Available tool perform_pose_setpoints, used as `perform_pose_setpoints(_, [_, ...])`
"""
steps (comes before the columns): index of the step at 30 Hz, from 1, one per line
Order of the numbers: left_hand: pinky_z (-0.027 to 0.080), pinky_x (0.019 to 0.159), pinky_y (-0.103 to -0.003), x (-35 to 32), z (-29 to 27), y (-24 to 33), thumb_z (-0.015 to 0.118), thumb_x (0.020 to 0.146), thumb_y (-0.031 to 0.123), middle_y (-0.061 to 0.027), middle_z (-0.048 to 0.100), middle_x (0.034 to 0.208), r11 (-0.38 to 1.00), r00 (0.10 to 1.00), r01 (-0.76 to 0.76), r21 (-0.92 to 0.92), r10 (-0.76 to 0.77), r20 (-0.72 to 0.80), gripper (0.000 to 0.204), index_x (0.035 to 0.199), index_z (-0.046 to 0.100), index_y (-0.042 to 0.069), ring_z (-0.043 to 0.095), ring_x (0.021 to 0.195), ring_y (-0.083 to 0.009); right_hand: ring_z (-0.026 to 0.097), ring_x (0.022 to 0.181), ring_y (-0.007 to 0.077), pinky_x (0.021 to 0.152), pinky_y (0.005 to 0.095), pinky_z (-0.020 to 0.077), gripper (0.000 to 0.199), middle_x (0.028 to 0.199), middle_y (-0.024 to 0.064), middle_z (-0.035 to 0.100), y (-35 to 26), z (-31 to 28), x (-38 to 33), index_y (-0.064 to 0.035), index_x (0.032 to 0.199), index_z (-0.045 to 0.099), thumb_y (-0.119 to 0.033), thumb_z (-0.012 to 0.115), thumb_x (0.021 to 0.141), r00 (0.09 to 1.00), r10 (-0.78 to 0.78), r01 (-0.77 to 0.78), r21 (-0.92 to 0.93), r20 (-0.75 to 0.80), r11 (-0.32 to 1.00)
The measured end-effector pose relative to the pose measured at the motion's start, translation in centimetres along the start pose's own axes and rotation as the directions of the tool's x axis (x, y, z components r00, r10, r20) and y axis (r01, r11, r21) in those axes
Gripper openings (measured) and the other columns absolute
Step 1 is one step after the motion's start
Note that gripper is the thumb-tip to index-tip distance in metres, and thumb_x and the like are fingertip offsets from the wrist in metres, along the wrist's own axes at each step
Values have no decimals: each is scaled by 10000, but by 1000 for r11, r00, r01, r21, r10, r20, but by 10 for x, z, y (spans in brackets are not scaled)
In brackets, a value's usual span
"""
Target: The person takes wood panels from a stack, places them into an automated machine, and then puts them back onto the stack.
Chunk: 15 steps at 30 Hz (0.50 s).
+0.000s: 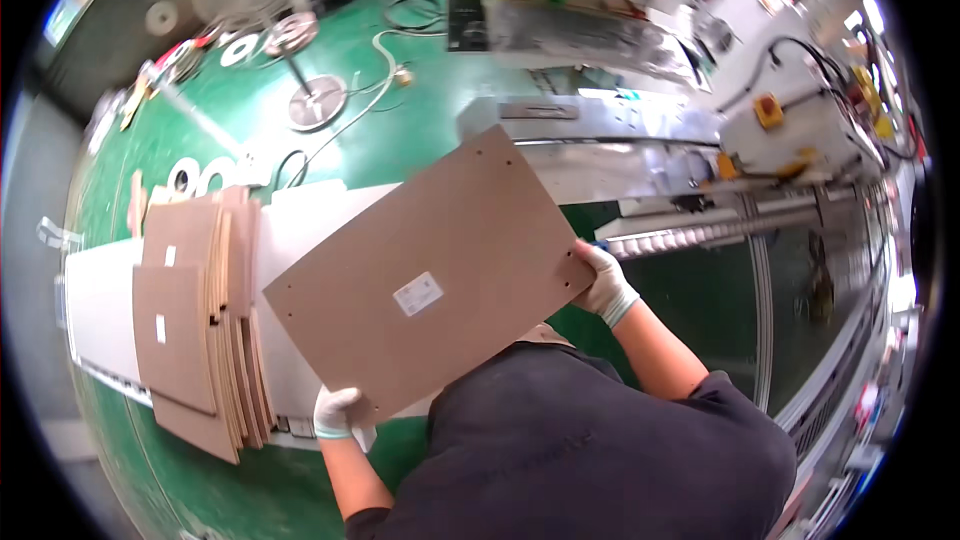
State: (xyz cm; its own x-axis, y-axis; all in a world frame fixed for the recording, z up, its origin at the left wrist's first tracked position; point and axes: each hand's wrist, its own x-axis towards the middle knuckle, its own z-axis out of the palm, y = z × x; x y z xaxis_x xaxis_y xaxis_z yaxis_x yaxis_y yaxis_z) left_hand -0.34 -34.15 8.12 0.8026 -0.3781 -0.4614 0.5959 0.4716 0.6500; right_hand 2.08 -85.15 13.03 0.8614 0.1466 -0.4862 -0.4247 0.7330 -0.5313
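A flat brown rectangular panel (470, 240) is held up in front of my body, tilted so that its right end sits higher. It carries a white label (418, 293) near its middle and small holes close to its corners. My left hand (338, 414), in a white glove, grips the panel's near left corner. At the right end my gloved right hand (603, 283) is closed round the edge beside two holes. The fingers of both hands are partly hidden by the panel.
Stacked brown panels (180, 340) rest on a white surface (100, 290) at the left. A machine with a roller conveyor (690, 238) stands at the right. On the green floor (430, 90) are a round-based stand (317, 102), cables and rings.
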Motion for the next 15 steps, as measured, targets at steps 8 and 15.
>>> perform_pose_setpoints(8, [572, 943, -415, 158, 60, -18, 852, 766, 176, -122, 706, 1224, 945, 952, 177, 276, -236, 193, 629, 1306, 620, -49, 697, 1093, -276, 626, 1181, 224, 1055, 424, 486, 386, 1276, 34, 680, 26, -88, -62, -100, 1338, 636, -292, 658, 1004, 708, -227, 418, 138, -669, 898])
perform_pose_setpoints(15, [555, 983, -408, 221, 122, -73, 853, 789, 214, -95, 680, 1269, 841, 854, 354, 408, -469, 225, 674, 1367, 588, -8, 667, 1140, -249, 605, 1215, 285, 1119, 457, 445, 406, 1324, 101, 652, 19, -140, -69, -91, 1367, 591, -286, 633, 1013, 657, -350, 677, 317, -668, 665])
